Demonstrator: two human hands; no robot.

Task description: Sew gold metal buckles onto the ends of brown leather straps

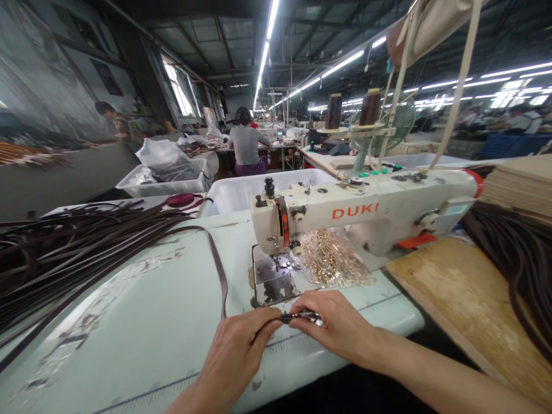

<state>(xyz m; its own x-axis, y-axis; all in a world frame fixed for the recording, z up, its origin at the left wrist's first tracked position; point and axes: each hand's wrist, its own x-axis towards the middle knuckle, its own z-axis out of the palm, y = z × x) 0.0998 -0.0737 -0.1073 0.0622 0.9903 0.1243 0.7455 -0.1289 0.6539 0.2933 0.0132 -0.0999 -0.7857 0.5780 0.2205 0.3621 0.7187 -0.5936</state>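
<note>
In front of the sewing machine, my two hands meet near the table's front edge. My left hand is closed, its thumb and forefinger pinching the end of a dark brown strap. That strap loops across the tabletop and passes behind my left hand. My right hand pinches a small shiny metal piece at the strap's end; its exact kind is unclear, partly hidden by my fingers. Just beyond my hands are the metal needle plate and a pile of gold-coloured metal hooks under the machine arm.
Long dark straps cover the table's left side, and more straps hang over a wooden board at right. White bins stand behind the table. Thread cones rise above the machine. A person sits farther back.
</note>
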